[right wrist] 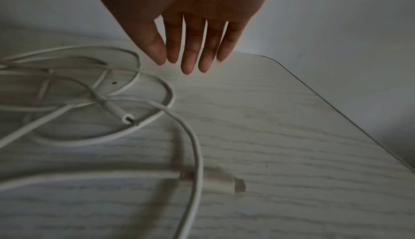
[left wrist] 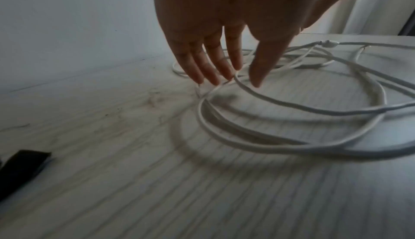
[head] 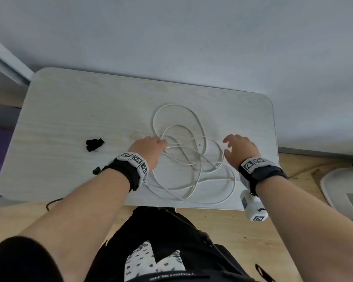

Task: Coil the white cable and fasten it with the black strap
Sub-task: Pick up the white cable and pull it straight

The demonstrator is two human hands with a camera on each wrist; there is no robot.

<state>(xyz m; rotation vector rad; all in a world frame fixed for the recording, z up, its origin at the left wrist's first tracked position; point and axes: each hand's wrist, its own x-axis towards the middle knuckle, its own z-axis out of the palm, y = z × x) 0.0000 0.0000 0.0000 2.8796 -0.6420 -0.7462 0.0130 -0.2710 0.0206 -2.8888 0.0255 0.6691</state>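
A long white cable point(head: 199, 127) lies in loose tangled loops on the middle of the pale table point(head: 69, 110). My left hand point(head: 151, 146) hovers at the loops' left side, fingers straight, their tips just touching a strand of the cable point(left wrist: 247, 90). My right hand point(head: 239, 147) floats open above the table right of the loops, touching nothing; in the right wrist view its fingers point(right wrist: 188, 54) hang straight over the cable point(right wrist: 157, 83), whose plug end point(right wrist: 127, 117) lies below. The black strap point(head: 94, 143) lies crumpled at the left; its edge point(left wrist: 20, 168) shows in the left wrist view.
The table stands against a pale wall point(head: 192, 37), its rounded right corner point(right wrist: 276, 63) close to my right hand. A white shelf point(head: 6, 64) is at the far left and a white object point(head: 346, 192) sits on the wooden floor at right.
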